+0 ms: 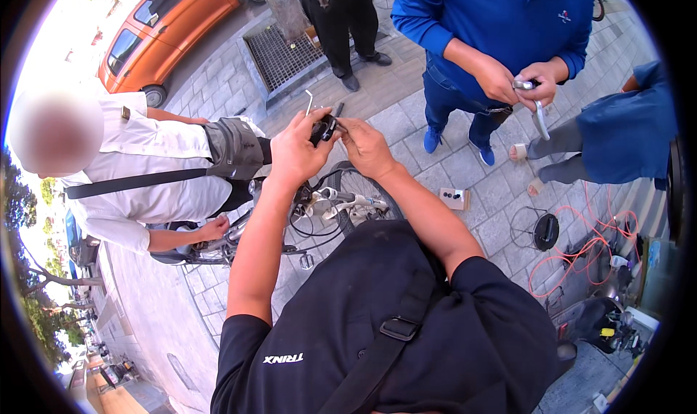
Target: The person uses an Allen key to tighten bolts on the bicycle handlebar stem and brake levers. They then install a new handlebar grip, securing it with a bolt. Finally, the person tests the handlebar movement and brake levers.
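Raised in front of my chest, my left hand (299, 149) is closed around a small black bicycle part (324, 128). A thin silver L-shaped hex key (309, 100) sticks up beside its fingers. My right hand (369, 148) meets it from the other side, its fingertips pinched at the black part's edge. A short dark rod end (339, 110) shows above the part; its exact kind is hard to make out. Below both hands stands a bicycle (341, 202) with a pale frame, partly hidden by my arms and body.
At left, a person in a white shirt (145, 156) has a hand beside the bicycle. Ahead, a person in blue (486, 36) holds a silver lever-like part (539, 120). A small box (455, 198), round black object (546, 231) and orange hose (573, 258) lie on the pavement at right.
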Available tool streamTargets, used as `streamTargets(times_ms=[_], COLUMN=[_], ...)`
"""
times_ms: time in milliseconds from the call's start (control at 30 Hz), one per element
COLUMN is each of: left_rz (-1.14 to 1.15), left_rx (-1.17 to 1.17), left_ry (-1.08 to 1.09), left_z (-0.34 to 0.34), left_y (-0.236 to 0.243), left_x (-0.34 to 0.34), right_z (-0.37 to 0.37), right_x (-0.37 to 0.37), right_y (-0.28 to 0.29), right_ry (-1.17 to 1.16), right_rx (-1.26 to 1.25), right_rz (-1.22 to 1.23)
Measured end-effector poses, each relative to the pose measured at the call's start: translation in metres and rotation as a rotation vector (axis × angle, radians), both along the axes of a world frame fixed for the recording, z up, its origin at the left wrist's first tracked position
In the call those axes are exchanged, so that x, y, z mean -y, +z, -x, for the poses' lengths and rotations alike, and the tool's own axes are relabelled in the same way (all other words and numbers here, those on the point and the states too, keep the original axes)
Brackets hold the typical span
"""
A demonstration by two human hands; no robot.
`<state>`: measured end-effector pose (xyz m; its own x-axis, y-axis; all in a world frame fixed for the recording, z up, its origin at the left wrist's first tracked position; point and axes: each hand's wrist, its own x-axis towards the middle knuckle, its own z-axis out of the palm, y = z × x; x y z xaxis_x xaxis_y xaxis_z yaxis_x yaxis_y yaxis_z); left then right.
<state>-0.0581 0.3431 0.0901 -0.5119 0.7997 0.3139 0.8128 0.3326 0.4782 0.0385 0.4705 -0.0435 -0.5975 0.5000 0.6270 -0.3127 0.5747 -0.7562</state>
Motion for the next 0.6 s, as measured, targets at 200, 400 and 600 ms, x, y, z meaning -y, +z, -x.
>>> streamTargets(times_ms=[200, 400, 600], left_rz=[0.077, -0.007, 0.051], left_rx=[0.068, 0.010, 0.056], left_ry=[-0.015, -0.027, -0.007], left_z=[0.003, 0.006, 0.003], left_y=[0.002, -0.006, 0.001], left_x=[0.005, 0.006, 0.003], right_z=[-0.016, -0.054, -0.045], right_x=[-0.011, -0.037, -0.005], right_y=[-0.008, 0.044, 0.052], right_ry=[-0.092, 0.023, 0.407], right_rx=[0.121, 0.351, 0.252], right_rz=[-0.003, 0.243, 1.252])
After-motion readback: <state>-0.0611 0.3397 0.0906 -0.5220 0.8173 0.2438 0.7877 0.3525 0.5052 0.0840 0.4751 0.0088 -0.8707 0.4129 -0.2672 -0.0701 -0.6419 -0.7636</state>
